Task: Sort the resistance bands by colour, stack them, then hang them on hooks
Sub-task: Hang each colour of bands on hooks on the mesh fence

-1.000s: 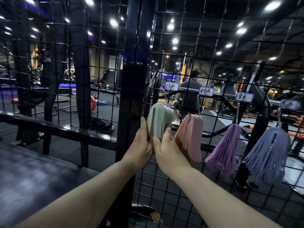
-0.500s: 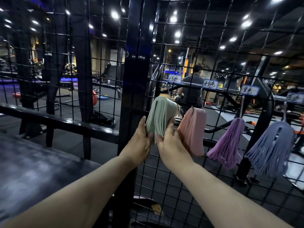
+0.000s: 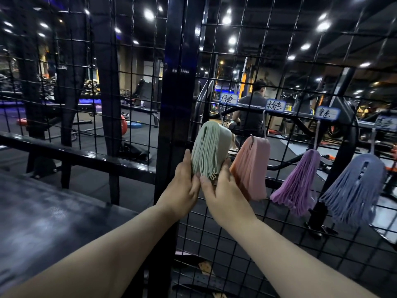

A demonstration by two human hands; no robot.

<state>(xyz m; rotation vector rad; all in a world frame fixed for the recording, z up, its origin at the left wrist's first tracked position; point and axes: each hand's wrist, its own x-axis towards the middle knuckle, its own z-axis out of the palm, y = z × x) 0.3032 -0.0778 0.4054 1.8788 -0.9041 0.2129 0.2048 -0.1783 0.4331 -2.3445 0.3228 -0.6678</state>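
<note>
A folded stack of green resistance bands [image 3: 209,150] is held up against the black wire grid [image 3: 279,61], just under a hook [image 3: 221,117] and its green label [image 3: 228,98]. My left hand [image 3: 182,186] grips the stack's lower left side. My right hand [image 3: 221,190] grips its lower right side, thumb on the band ends. To the right, pink bands [image 3: 254,166], purple bands [image 3: 297,181] and blue bands [image 3: 356,190] each hang from a hook under a handwritten label.
A thick black post [image 3: 178,82] stands left of the green stack. A dark padded surface [image 3: 43,211] lies at lower left. Behind the grid is a gym floor with machines and a seated person [image 3: 251,112].
Both hands have kept hold of the green stack and shifted it slightly up toward the hook; the view has moved closer to the grid.
</note>
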